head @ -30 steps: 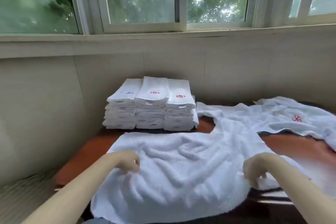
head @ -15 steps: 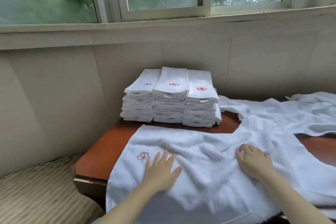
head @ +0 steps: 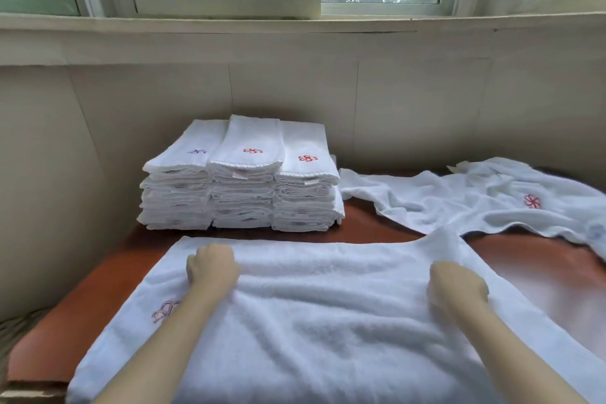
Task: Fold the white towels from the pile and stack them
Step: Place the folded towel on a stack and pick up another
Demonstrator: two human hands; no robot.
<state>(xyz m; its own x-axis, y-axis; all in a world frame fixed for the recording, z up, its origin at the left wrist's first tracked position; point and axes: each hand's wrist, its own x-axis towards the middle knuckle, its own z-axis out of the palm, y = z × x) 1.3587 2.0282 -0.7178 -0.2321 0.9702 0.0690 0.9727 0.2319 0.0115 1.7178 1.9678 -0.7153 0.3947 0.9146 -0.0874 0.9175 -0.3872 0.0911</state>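
A large white towel (head: 328,325) lies spread across the near part of the brown table (head: 98,298), with a faint pink emblem near its left side. My left hand (head: 211,267) sits close to the towel's far left edge, fingers curled down into the cloth. My right hand (head: 457,285) grips the towel the same way on the right. Behind it, against the wall, stand three side-by-side stacks of folded white towels (head: 242,193) with blue and red emblems. Loose unfolded white towels (head: 475,203) lie at the back right.
A beige wall (head: 393,102) and a window sill run right behind the table. At the left, below the table's edge, lies a striped cushion (head: 13,331). Bare tabletop shows between the spread towel and the stacks.
Both hands lay flat with spread fingers on the towel half a second ago; now they sit farther apart with fingers curled into it. The towel's far edge looks straighter and its surface smoother.
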